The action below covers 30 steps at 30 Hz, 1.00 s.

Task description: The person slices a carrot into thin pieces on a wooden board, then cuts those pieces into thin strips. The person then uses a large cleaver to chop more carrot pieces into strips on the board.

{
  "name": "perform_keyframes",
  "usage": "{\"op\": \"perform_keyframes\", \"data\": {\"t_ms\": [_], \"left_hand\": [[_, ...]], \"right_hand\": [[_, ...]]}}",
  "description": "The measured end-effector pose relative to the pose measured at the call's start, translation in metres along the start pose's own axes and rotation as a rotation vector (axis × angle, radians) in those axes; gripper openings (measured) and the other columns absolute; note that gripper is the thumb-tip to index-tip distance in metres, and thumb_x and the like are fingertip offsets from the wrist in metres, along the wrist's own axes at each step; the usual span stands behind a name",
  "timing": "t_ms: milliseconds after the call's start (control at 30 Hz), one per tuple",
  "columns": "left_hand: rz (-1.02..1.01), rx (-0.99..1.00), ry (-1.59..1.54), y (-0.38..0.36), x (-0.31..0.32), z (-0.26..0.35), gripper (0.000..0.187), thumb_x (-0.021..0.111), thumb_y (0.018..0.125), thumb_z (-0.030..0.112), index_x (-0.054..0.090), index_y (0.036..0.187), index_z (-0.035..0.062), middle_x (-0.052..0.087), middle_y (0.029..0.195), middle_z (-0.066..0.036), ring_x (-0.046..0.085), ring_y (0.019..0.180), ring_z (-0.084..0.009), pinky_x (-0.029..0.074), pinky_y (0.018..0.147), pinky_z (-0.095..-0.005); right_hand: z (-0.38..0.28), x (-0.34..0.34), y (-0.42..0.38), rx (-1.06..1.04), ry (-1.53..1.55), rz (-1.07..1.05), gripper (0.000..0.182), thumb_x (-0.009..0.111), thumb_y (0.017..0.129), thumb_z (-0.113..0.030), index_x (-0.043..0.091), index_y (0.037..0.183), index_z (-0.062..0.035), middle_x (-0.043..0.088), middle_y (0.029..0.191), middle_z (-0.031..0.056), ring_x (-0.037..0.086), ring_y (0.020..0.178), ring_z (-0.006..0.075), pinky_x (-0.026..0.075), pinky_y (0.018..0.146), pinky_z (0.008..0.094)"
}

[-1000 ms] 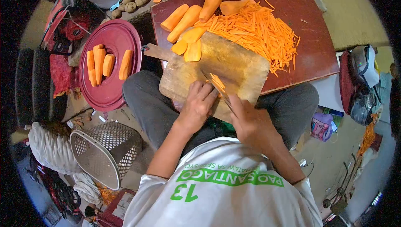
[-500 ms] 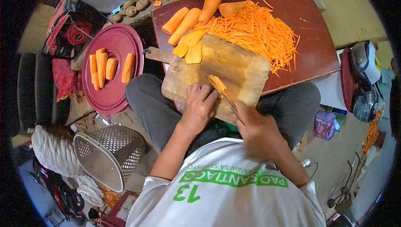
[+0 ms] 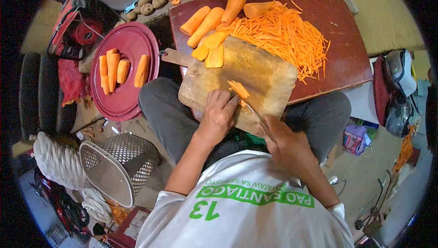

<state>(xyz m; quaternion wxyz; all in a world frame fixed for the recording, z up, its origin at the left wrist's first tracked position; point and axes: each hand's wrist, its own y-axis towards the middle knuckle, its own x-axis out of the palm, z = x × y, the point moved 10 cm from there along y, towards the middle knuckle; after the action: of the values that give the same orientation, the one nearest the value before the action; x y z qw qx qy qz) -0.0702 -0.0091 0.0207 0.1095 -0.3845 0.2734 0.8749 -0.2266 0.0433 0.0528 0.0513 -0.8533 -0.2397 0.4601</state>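
Observation:
My right hand point(image 3: 287, 145) grips a knife point(image 3: 255, 116), its blade lying slantwise over the wooden cutting board point(image 3: 269, 74). Beside the blade, my left hand point(image 3: 216, 116) is closed, fingers curled down on carrot slices that it mostly hides; a bit of orange point(image 3: 242, 103) shows near the fingertips. Freshly cut carrot strips point(image 3: 238, 89) lie just past the blade. Flat carrot slices point(image 3: 214, 57) rest at the board's upper left corner. Behind the board sits a large heap of carrot strips point(image 3: 292, 38).
Several whole peeled carrots point(image 3: 210, 22) lie on the red-brown table point(image 3: 340, 29). To the left, a round red lid point(image 3: 132, 38) carries more carrots. A grey perforated basket point(image 3: 137, 157) stands on the floor at lower left. Brown round tubers point(image 3: 147, 9) lie at the back left.
The knife has shifted slightly toward my body and right, its blade now close against my left fingertips. The bunch of cut strips beside it looks larger. My left hand stays nearly in place.

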Motion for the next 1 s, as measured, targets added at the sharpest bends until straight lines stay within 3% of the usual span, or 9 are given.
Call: {"op": "perform_keyframes", "data": {"t_ms": [100, 233, 300, 500, 800, 1000], "left_hand": [[0.008, 0.014, 0.016, 0.0, 0.0, 0.002, 0.038, 0.079, 0.073, 0.0, 0.073, 0.11, -0.0011, 0.062, 0.107, -0.015, 0.06, 0.105, -0.038, 0.049, 0.093, -0.0492], [0.017, 0.013, 0.059, 0.003, 0.0, 0.001, 0.035, 0.08, 0.074, 0.002, 0.073, 0.108, 0.0, 0.063, 0.107, -0.014, 0.06, 0.105, -0.0371, 0.049, 0.093, -0.0489], [-0.002, 0.016, 0.057, 0.0, 0.001, 0.0, 0.034, 0.08, 0.075, 0.002, 0.073, 0.108, 0.0004, 0.063, 0.107, -0.014, 0.06, 0.105, -0.0369, 0.049, 0.092, -0.0487], [0.045, 0.026, 0.044, 0.002, -0.005, 0.003, 0.036, 0.08, 0.073, 0.001, 0.073, 0.108, -0.0004, 0.063, 0.105, -0.014, 0.061, 0.102, -0.0362, 0.048, 0.092, -0.0482], [0.016, 0.045, 0.084, 0.001, -0.004, 0.003, 0.04, 0.08, 0.07, 0.003, 0.073, 0.109, -0.0022, 0.063, 0.102, -0.016, 0.062, 0.1, -0.036, 0.047, 0.091, -0.0492], [0.096, 0.078, 0.151, 0.0, -0.005, 0.008, 0.037, 0.078, 0.073, 0.008, 0.073, 0.108, -0.003, 0.064, 0.1, -0.016, 0.064, 0.097, -0.0345, 0.047, 0.094, -0.0505]], "right_hand": [[-0.002, -0.001, -0.009, 0.043, 0.05, -0.029, 0.055, 0.062, 0.1, -0.011, 0.044, 0.152, -0.0087, 0.071, 0.114, 0.0222, 0.071, 0.103, 0.045, 0.058, 0.076, 0.0563], [-0.007, 0.008, 0.033, -0.097, 0.078, 0.07, 0.054, 0.063, 0.099, -0.011, 0.047, 0.15, -0.0062, 0.071, 0.115, 0.0219, 0.071, 0.103, 0.0443, 0.059, 0.079, 0.0546], [-0.012, 0.009, 0.044, -0.036, 0.008, 0.009, 0.054, 0.064, 0.099, -0.011, 0.048, 0.15, -0.0049, 0.071, 0.117, 0.0224, 0.072, 0.106, 0.044, 0.059, 0.081, 0.0533], [-0.001, -0.007, -0.012, -0.007, 0.056, 0.036, 0.06, 0.067, 0.098, -0.014, 0.045, 0.153, -0.0033, 0.07, 0.117, 0.0262, 0.071, 0.106, 0.0451, 0.059, 0.081, 0.0551], [-0.021, 0.004, 0.048, -0.202, -0.011, 0.168, 0.054, 0.064, 0.098, -0.012, 0.049, 0.148, 0.0032, 0.068, 0.113, 0.0251, 0.069, 0.103, 0.0455, 0.058, 0.08, 0.0564], [-0.004, -0.005, -0.005, -0.026, 0.024, 0.006, 0.053, 0.064, 0.097, -0.012, 0.052, 0.146, 0.0037, 0.069, 0.115, 0.0256, 0.07, 0.108, 0.0417, 0.06, 0.075, 0.0516]]}}
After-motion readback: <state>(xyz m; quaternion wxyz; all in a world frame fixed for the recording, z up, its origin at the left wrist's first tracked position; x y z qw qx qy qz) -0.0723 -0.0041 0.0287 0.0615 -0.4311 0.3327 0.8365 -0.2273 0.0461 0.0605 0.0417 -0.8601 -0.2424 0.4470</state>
